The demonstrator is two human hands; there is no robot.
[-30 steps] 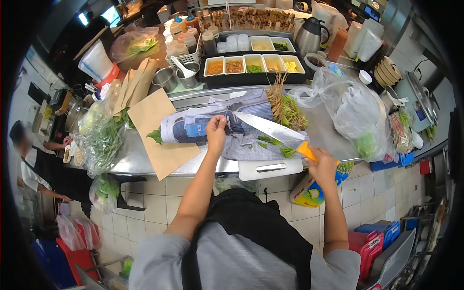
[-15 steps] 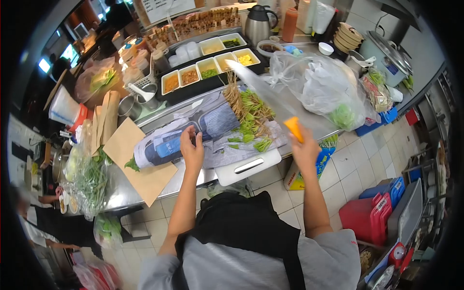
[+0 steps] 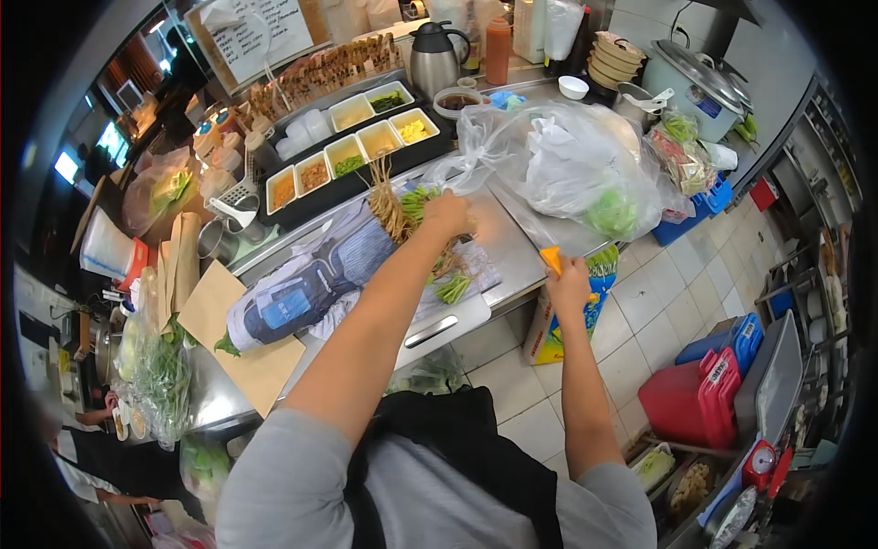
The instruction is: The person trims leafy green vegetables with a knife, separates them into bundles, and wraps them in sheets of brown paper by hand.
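My left hand (image 3: 447, 214) reaches across and curls over the cut ends of green vegetable stalks (image 3: 421, 203) with brown roots (image 3: 388, 216). Its fingertips are partly hidden. In my right hand (image 3: 569, 284) is the orange handle of a large knife (image 3: 551, 259), held at the counter's front edge; its blade is hard to make out against the metal. A newspaper-wrapped bundle (image 3: 306, 284) lies left of the stalks, leaves poking from its far left end. Under the loose trimmings (image 3: 455, 288) are newspaper and a white cutting board (image 3: 448, 331) with a handle slot.
Topping trays (image 3: 347, 165) line the back of the counter beside a steel thermos jug (image 3: 433, 62). Plastic bags of greens (image 3: 594, 174) fill the right side. Brown paper (image 3: 240, 343) and bagged herbs (image 3: 165, 380) lie left. A yellow-blue sack (image 3: 549, 334) stands on the floor.
My left hand has moved from the newspaper bundle rightward onto the stalks. The knife, raised and blurred before, has come down lower. The view has shifted slightly.
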